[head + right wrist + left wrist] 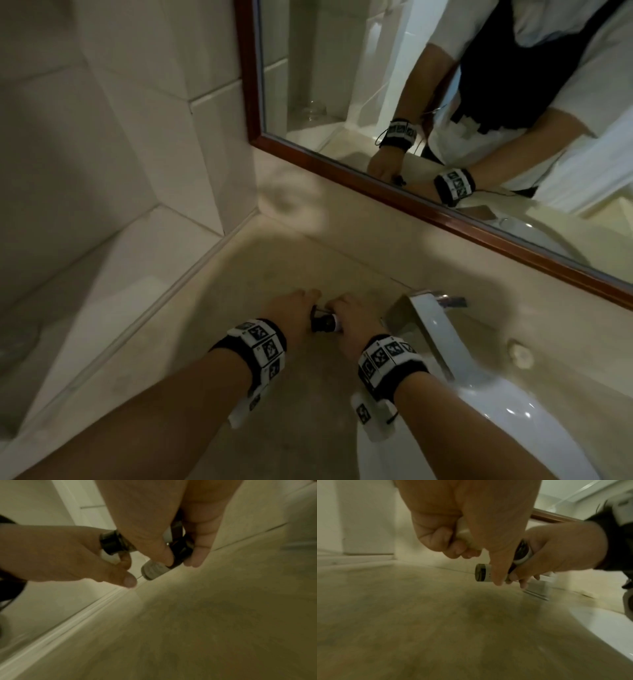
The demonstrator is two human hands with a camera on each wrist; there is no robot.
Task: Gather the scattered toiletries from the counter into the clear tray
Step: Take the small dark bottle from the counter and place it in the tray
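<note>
My two hands meet low over the beige counter (294,428), beside the faucet. The left hand (297,306) curls round a pale little bottle (463,533) with a black cap (111,543). The right hand (352,320) pinches a dark small bottle (178,555) with a pale ribbed end (152,571) between thumb and fingers. It holds a second one with a dark round end (523,551) in the palm. In the head view only a black cap (322,323) shows between the hands. The clear tray is not in view.
A chrome faucet (435,320) and the white basin (507,421) lie just right of my hands. A pale lump (520,353) sits on the counter beyond the basin. A brown-framed mirror (376,193) runs along the back; tiled wall (102,154) closes the left.
</note>
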